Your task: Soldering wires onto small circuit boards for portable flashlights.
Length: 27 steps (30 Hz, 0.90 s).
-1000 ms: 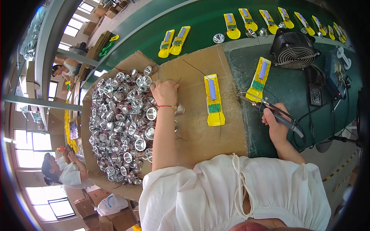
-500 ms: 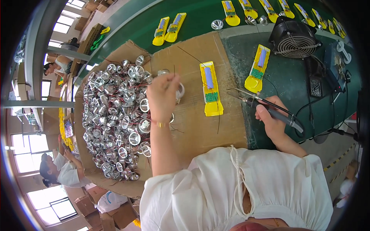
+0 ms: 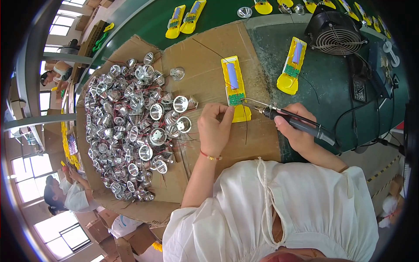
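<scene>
My left hand [image 3: 214, 131] rests on the cardboard sheet [image 3: 205, 56], fingers pinched together at the lower end of a yellow flashlight case [image 3: 234, 85] with a blue cell and a green circuit board. The silver reflector it picked up is mostly hidden under the fingers; a thin dark wire trails below. My right hand [image 3: 297, 131] grips a black-handled soldering iron [image 3: 305, 125], its metal tip reaching left to the case's circuit board, close to my left fingertips. A large pile of silver reflectors [image 3: 126, 126] lies to the left of my left hand.
A second yellow case [image 3: 292, 65] lies on the green mat beside a black fan [image 3: 337, 32]. More yellow cases [image 3: 185, 17] line the far green bench. Cables run at the right. Other people sit at the left edge, and cardboard boxes stand on the floor.
My left hand lifted a reflector from the pile and carried it right to the yellow case. My right hand moved the soldering iron left, bringing its tip to the case.
</scene>
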### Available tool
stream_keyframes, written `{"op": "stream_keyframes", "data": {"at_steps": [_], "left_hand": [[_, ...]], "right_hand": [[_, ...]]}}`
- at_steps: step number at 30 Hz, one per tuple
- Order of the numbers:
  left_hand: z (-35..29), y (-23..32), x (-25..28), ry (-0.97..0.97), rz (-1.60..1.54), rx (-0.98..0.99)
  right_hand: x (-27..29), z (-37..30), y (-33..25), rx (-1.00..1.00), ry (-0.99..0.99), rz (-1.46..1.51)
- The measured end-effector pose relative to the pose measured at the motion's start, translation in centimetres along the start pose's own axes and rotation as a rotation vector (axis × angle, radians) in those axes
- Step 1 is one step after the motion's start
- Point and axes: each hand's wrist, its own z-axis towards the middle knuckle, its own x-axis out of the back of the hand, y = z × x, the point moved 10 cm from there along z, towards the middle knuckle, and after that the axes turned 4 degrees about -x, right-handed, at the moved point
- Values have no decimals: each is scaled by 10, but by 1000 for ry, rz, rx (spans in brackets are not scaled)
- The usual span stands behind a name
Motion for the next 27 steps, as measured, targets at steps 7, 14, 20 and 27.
{"op": "stream_keyframes", "data": {"at_steps": [7,14,20,27], "left_hand": [[0,0,-2,19,7,43],[0,-9,-1,40,-60,94],[1,-11,-3,36,-40,90],[0,-8,-2,25,-19,99]], "right_hand": [[-5,1,-3,71,-40,-83],[2,-1,13,-55,38,72],[6,-3,16,-65,55,92],[7,-3,20,-101,50,132]]}}
